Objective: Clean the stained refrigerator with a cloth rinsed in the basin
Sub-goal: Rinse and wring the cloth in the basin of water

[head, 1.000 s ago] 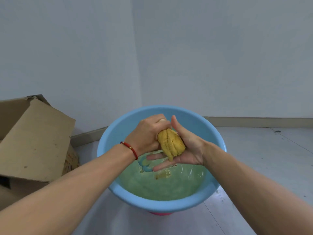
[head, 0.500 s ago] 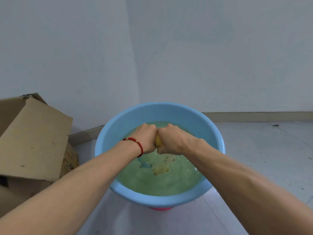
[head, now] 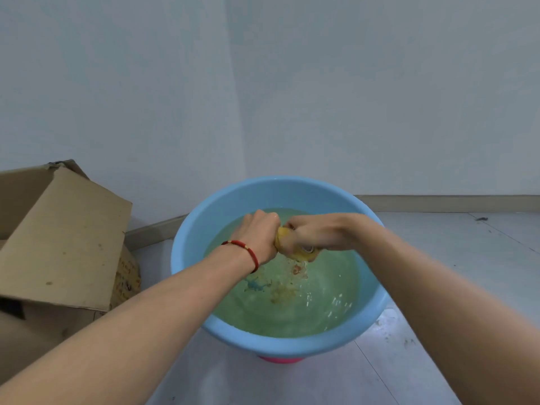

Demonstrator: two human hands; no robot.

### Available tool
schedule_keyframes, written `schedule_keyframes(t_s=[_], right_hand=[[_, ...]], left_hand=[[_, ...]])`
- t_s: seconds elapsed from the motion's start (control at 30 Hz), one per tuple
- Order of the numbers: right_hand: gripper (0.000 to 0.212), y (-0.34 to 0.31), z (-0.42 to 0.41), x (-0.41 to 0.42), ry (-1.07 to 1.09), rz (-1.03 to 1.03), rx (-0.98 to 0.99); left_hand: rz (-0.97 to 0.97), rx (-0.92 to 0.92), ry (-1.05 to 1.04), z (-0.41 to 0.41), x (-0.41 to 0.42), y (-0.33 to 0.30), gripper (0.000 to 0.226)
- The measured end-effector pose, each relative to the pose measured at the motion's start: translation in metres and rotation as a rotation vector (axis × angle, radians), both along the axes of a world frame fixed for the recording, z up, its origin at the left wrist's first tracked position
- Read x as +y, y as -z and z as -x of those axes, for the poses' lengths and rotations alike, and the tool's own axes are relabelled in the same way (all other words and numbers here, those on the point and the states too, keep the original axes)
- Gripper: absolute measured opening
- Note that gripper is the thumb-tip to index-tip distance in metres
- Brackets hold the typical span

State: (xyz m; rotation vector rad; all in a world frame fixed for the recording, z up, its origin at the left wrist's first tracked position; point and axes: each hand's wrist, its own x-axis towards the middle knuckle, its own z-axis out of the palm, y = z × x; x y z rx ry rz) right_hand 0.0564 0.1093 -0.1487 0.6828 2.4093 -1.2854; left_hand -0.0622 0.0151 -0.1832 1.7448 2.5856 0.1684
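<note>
Fingers of both the left hand (head: 260, 238) and right hand (head: 314, 236), spread a second ago, now clench the yellow cloth (head: 293, 249) above the basin (head: 187, 258), so wringing looks underway.

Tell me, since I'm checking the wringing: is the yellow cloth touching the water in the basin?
Apart. The head view shows both hands gripping the yellow cloth above the water in the basin, with open water visible below its lowest fold.
</note>
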Motion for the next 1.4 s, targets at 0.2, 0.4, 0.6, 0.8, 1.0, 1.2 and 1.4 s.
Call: schedule_keyframes(t_s=[0.2, 0.4, 0.6, 0.8, 1.0, 1.2, 1.4], right_hand=[[0.054, 0.017, -0.023, 0.027, 0.191, 0.768, 0.224], [0.064, 0.027, -0.008, -0.005, 0.165, 0.812, 0.146], [0.02, 0.024, 0.001, -0.024, 0.201, 0.778, 0.191], [0.015, 0.027, 0.012, -0.026, 0.129, -0.223, 0.117], [0.01, 0.043, 0.011, -0.021, 0.006, -0.708, 0.145], [0.039, 0.041, 0.006, -0.015, -0.092, -0.997, 0.294], [0.045, 0.039, 0.002, -0.007, -0.182, -1.167, 0.362]], left_hand=[[-0.516, 0.107, 0.433, 0.026, -0.015, 0.0, 0.022], [-0.654, 0.153, 0.59, 0.033, -0.011, 0.002, 0.03], [-0.432, 0.15, 0.569, 0.039, -0.01, -0.001, 0.052], [-0.052, 0.112, 0.283, 0.02, -0.011, -0.006, 0.019], [0.071, -0.009, 0.105, -0.003, -0.012, -0.006, 0.025], [-0.039, -0.322, -0.03, -0.007, -0.01, -0.005, 0.021], [-0.031, -0.687, -0.148, -0.009, -0.011, -0.008, 0.012]])
